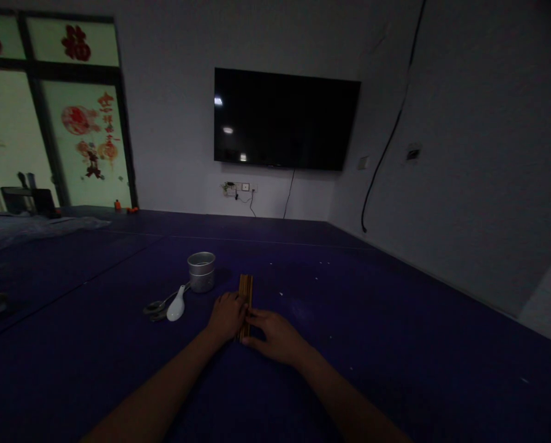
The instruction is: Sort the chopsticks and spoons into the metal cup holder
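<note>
A bundle of wooden chopsticks [246, 284] lies on the dark blue table surface, its length pointing away from me. My left hand [228, 315] is closed over the bundle from the left, fingers curled across its top. From the right, my right hand [275, 335] grips the lower part, thumb near the close end and fingers by the middle; some fingertips are hidden. Left of the hands stands a metal cup [202, 272], upright. Beside it rest a white soup spoon [176, 306] and metal spoons [155, 309], partly overlapping.
Small white scraps [281, 293] dot the table [395, 369] to the right. Clear plastic sheeting [40, 227] and a black holder with handles [29, 200] are at the far left. A television [285, 120] and a hanging cable [386, 144] are on the walls.
</note>
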Motion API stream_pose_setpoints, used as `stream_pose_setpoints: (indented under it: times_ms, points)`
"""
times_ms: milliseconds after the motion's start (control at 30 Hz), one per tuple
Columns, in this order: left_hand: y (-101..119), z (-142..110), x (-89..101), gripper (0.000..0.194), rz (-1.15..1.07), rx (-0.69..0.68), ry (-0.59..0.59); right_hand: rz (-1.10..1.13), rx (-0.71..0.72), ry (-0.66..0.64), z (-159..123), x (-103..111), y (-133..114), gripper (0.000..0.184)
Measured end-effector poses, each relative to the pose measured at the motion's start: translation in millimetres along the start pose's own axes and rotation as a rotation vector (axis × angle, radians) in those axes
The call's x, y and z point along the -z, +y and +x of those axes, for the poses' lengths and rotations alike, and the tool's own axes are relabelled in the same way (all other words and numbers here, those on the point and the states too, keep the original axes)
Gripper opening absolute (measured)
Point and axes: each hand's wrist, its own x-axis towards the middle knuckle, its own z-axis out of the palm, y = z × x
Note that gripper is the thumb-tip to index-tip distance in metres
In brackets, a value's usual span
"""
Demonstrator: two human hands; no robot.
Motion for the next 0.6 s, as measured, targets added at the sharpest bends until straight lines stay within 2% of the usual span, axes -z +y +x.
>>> stream_pose_setpoints:
  times_ms: [600]
  points:
    - [4.9, -1.0, 5.5, 0.033, 0.003, 0.011, -0.022, 0.013, 0.014, 0.005, -0.9, 0.4, 0.8, 0.035]
